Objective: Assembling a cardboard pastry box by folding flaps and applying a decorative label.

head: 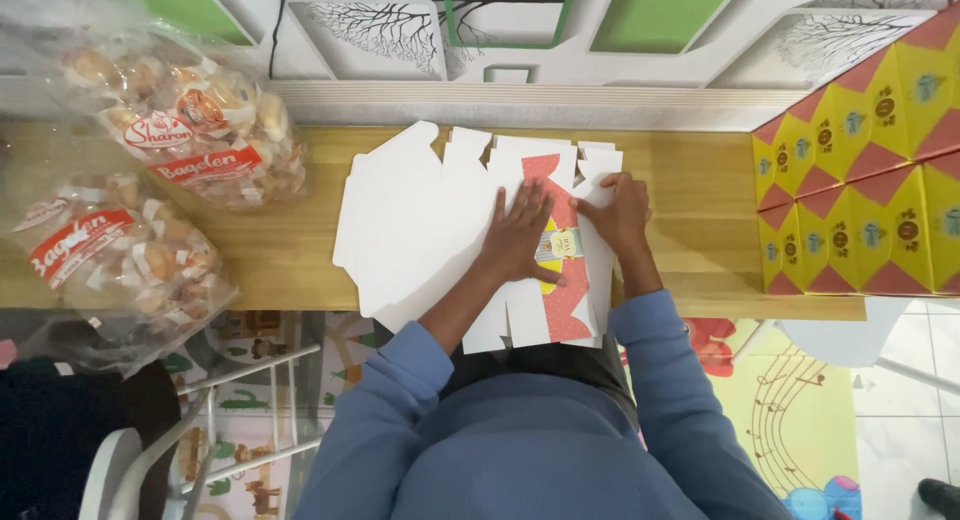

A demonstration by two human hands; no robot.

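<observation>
1. While the head camera looks straight down, both hands rest at the middle of the frame on a flat cardboard box blank [560, 280] that lies on the wooden worktop [690, 210].
2. The left hand [518, 238] lies palm down on the blank's white face, its fingers [500, 208] spread wide and flat, gripping nothing.
3. The right hand [618, 212] sits just beside it to the right, its fingers [590, 212] curled narrow onto a white panel, pressing on its edge.
4. Between the two hands shows a strip of the blank's printed side, red and yellow.
5. Under and left of the blank lies a stack of white box blanks [400, 220], reaching the centre-left of the worktop.
6. At the upper left of the frame sit two clear bags of bread rolls [190, 130].
7. At the right edge stand folded yellow-and-red boxes [860, 180].
8. Blue sleeves [400, 380] fill the lower middle.
</observation>
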